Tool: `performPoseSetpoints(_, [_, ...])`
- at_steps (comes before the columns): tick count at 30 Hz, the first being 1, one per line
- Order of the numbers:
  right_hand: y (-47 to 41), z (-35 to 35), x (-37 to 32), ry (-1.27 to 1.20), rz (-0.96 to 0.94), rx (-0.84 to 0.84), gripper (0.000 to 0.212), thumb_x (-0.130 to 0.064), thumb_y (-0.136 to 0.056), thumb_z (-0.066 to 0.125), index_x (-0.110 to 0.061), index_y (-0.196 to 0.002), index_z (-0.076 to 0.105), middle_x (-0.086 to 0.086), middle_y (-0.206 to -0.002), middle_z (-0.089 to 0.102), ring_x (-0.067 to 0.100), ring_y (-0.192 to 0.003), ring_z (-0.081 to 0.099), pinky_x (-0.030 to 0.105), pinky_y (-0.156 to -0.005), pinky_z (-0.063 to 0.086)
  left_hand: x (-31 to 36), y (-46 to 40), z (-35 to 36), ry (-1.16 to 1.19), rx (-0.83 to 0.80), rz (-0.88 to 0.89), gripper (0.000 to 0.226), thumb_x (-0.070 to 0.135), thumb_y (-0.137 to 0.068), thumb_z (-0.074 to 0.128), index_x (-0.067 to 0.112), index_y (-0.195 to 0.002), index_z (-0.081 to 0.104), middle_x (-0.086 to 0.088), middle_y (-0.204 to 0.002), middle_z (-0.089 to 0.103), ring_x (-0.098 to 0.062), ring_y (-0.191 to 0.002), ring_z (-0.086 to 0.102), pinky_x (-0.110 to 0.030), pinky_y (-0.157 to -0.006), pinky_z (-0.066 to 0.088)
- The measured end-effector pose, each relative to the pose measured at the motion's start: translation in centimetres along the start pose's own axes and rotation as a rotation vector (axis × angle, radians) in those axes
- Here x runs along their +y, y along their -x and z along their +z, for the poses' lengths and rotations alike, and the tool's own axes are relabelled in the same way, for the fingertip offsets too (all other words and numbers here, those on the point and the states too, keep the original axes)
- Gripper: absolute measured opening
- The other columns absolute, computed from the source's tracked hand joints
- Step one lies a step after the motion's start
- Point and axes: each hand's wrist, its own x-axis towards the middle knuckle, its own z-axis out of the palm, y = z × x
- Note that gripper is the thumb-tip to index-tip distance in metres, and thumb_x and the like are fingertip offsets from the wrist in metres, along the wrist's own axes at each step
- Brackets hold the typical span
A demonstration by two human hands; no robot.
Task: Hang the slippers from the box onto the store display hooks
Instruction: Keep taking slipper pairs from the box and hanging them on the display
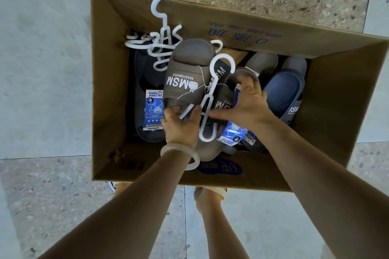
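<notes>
Pairing up a brown slipper (185, 73) w/ its mate on a white hanger (212, 99), over the open box (109, 69) on the floor. Left hand (179, 126) grips the raised slipper at its heel end, fingers curled into the opening; it also seems to touch the hanger's lower arm, can't tell if it pinches it. Right hand (246, 103) lies spread over the 2nd brown slipper (221, 103), fingers bent onto it and thumb toward the hanger shaft, so it has hold of that slipper. Hanger hook points up-right, free of everything.

Step looks like seating both slippers on the hanger before lifting out; no display hooks in view, so the hanging part is not yet done.

To do it well, imo:
- Keep the pair's string tag clear of the hanger arms.
- Slide each strap fully onto an arm; half-seated ones may drop.
- Lift by the hook's shaft, not by one slipper.
- Watch the loose hangers (155, 44) at the box's far left; they could snag.

More slippers, blue (284, 92) & grey (261, 65), lie in the box on the right, a dark one (145, 82) on the left.
</notes>
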Motion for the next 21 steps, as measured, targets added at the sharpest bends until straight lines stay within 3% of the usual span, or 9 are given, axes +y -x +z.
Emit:
performPoseSetpoints(4, [-2.2,-0.2,-1.6,-0.121,0.002,0.254,0.072,-0.053,-0.069,0.07,-0.016,-0.127,0.047,0.009,-0.123,0.059,0.03,-0.119,0.05,0.047,-0.099,0.042,0.8,0.0,-0.3,0.032,-0.079,-0.005,0.059,0.055,-0.068,0.067,0.021,-0.108,0.041,-0.007,-0.124,0.051,-0.023,-0.115,0.052,-0.04,-0.101,0.043])
performPoseSetpoints(7, [-3.8,-0.2,-2.5,-0.142,0.057,0.211,0.056,-0.054,-0.075,0.063,-0.017,-0.117,0.056,0.012,-0.114,0.062,0.03,-0.111,0.056,0.041,-0.093,0.047,1.2,-1.2,-0.5,0.113,-0.111,-0.05,0.068,0.059,-0.081,0.052,0.01,-0.128,0.043,-0.009,-0.128,0.052,-0.027,-0.121,0.05,-0.034,-0.102,0.038])
performPoseSetpoints(10, [-4.9,-0.7,-2.8,-0.235,0.081,0.205,0.04,-0.045,-0.084,0.059,-0.013,-0.108,0.065,0.011,-0.11,0.067,0.027,-0.105,0.06,0.035,-0.089,0.049,2.0,-2.4,-0.8,0.157,-0.171,-0.189,0.103,0.084,-0.066,0.031,0.012,-0.14,0.033,-0.014,-0.146,0.037,-0.033,-0.135,0.036,-0.049,-0.111,0.031])
performPoseSetpoints(11, [-5.1,-0.9,-2.9,-0.257,0.093,0.209,0.034,-0.039,-0.087,0.059,-0.011,-0.105,0.067,0.01,-0.108,0.068,0.026,-0.104,0.061,0.033,-0.087,0.048,2.3,-2.9,-0.9,0.216,-0.161,-0.241,0.105,0.086,-0.065,0.027,0.013,-0.141,0.033,-0.013,-0.148,0.036,-0.032,-0.136,0.035,-0.049,-0.112,0.03])
performPoseSetpoints(13, [-5.5,-1.3,-2.9,-0.215,0.111,0.207,0.029,-0.036,-0.089,0.058,-0.012,-0.101,0.068,0.01,-0.107,0.069,0.026,-0.103,0.062,0.032,-0.086,0.047,3.3,-3.4,-1.1,0.308,-0.157,-0.354,0.09,0.078,-0.077,0.032,0.014,-0.139,0.037,-0.011,-0.145,0.041,-0.029,-0.132,0.041,-0.048,-0.111,0.032])
performPoseSetpoints(16, [-5.9,-1.7,-2.9,-0.073,0.077,0.208,0.027,-0.039,-0.088,0.057,-0.017,-0.099,0.067,0.009,-0.109,0.068,0.028,-0.108,0.059,0.039,-0.096,0.046,4.8,-3.9,-0.5,0.139,-0.039,-0.416,0.084,0.068,-0.077,0.05,0.009,-0.135,0.041,-0.012,-0.133,0.051,-0.028,-0.114,0.053,-0.042,-0.102,0.04])
performPoseSetpoints(18, [-6.3,-2.1,-2.9,-0.008,0.048,0.233,0.026,-0.042,-0.087,0.057,-0.021,-0.1,0.066,0.009,-0.113,0.065,0.03,-0.113,0.055,0.043,-0.098,0.043,5.6,-3.6,-0.5,-0.12,0.195,-0.29,0.088,0.061,-0.072,0.063,0.009,-0.136,0.032,-0.012,-0.138,0.041,-0.03,-0.123,0.045,-0.042,-0.104,0.036])
performPoseSetpoints(20, [-6.5,-2.7,-3.0,-0.011,0.001,0.234,0.022,-0.042,-0.087,0.057,-0.023,-0.096,0.064,0.01,-0.113,0.064,0.031,-0.112,0.054,0.044,-0.097,0.044,5.5,-3.6,-0.7,-0.351,0.292,0.196,0.085,0.052,-0.071,0.069,0.015,-0.137,0.031,-0.011,-0.142,0.033,-0.031,-0.132,0.034,-0.045,-0.11,0.03])
performPoseSetpoints(21, [-6.6,-2.9,-3.1,-0.023,-0.031,0.22,0.021,-0.04,-0.089,0.056,-0.021,-0.096,0.062,0.011,-0.111,0.064,0.031,-0.11,0.055,0.043,-0.096,0.045,5.6,-3.8,-0.9,-0.44,0.218,0.483,0.08,0.049,-0.073,0.068,0.016,-0.138,0.033,-0.012,-0.143,0.033,-0.031,-0.133,0.032,-0.046,-0.112,0.027])
